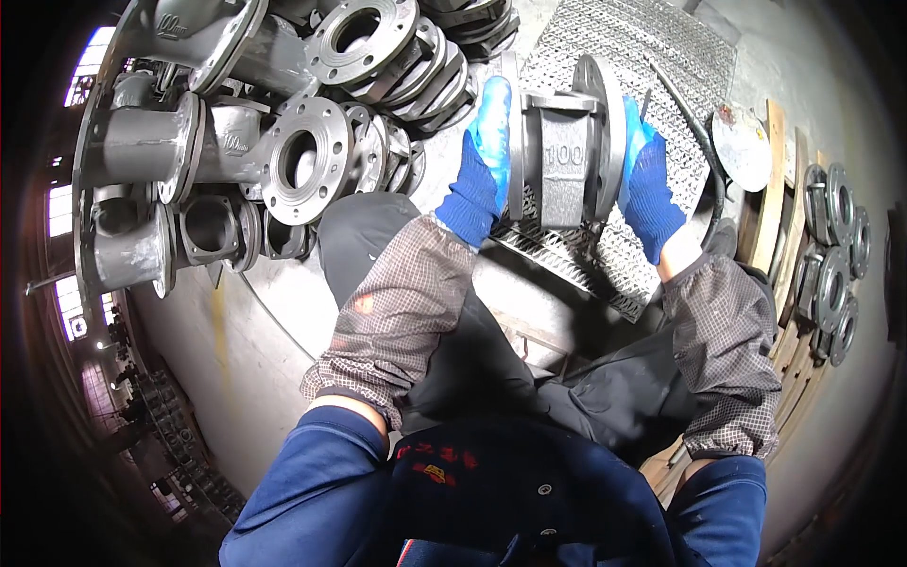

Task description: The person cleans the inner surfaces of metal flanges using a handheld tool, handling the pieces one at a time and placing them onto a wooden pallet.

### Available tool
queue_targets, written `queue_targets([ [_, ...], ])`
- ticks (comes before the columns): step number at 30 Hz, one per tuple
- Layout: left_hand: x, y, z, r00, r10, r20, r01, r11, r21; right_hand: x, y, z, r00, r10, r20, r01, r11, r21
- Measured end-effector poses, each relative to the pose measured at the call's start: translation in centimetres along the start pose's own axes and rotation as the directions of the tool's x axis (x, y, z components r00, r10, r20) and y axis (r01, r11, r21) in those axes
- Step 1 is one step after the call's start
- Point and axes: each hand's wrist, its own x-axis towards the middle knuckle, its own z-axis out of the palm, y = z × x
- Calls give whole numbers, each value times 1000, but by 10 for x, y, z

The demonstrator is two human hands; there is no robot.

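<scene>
Between my two hands is a grey cast-iron flanged valve body (564,156), its two round flanges facing left and right. My left hand (487,156), in a blue knit glove with a lighter blue coating, grips the left flange from its outer side. On the opposite flange my right hand (647,175), gloved alike, is closed from the right; most of its fingers are hidden behind the metal. The valve body is held over a textured metal plate (652,47). Checked sleeve covers wrap both forearms.
Stacked flanged valve bodies (307,161) fill the left and far left. A dark hose (694,123) curves past the plate's right side, near a round pale disc (742,146). Wooden boards (770,189) and more flanged castings (831,283) lie at the right.
</scene>
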Motion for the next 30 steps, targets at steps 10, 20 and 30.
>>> queue_targets([
  [10, -38, -2, -24, 956, -289, -48, 287, 957, -46, -23, 23, -29, 790, -362, 494, 612, 518, -598],
  [20, -38, -1, -17, 974, -224, -13, 225, 969, 102, -22, 9, -32, 774, -324, 545, 632, 336, -698],
  [30, -18, -18, 12, 970, -133, 205, 120, 990, 73, -1, 3, -74, 609, -535, 585, 783, 292, -549],
])
